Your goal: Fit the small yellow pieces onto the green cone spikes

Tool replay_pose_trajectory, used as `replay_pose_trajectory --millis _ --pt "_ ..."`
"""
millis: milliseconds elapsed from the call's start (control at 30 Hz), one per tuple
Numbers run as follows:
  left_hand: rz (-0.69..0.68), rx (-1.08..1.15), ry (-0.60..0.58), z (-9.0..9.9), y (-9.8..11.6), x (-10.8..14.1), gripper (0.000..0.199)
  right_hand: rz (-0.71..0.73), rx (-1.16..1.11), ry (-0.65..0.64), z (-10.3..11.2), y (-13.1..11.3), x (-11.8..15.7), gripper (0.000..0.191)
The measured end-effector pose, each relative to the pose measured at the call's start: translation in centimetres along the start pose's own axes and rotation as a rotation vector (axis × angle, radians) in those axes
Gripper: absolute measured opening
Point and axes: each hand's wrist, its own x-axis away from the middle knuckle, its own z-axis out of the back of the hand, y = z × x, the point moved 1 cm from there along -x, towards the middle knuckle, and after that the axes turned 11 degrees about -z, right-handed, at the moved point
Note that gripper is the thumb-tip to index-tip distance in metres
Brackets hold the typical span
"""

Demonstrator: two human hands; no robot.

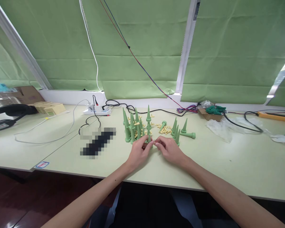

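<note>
Several green cones (132,126) stand in a cluster on the table, some with small yellow pieces on them. My left hand (139,151) is closed around a green cone (148,134) at the cluster's front right. Close beside it, my right hand (168,148) pinches at the same spot; what lies between its fingertips is too small to make out. Behind the hands lie a heap of small yellow pieces (165,130) and a tilted green cone (162,125). More green cones (177,136) stand just beyond my right hand, with one lying on its side (188,135).
On the left are a power strip (97,110), a blurred dark object (97,142), black headphones (11,110) and yellowish boxes (53,108). A small carton (210,115) with green material and clear plastic (219,129) lie on the right. Black cables (156,110) run along the back.
</note>
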Motion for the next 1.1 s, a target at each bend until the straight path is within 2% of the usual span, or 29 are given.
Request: replay_pose_trajectory --millis 433,667,1100 --pt "-0.016 -0.021 -0.006 0.0 0.0 0.1 0.023 -0.008 0.118 0.036 -0.5 0.5 -0.1 0.031" --pt "-0.038 -0.019 -0.006 -0.1 0.1 0.1 0.024 -0.025 0.086 0.008 -0.8 0.9 -0.2 0.043" --pt "0.021 0.021 0.097 0.2 0.2 -0.2 0.027 -0.018 0.047 -0.011 -0.2 -0.1 0.0 0.032"
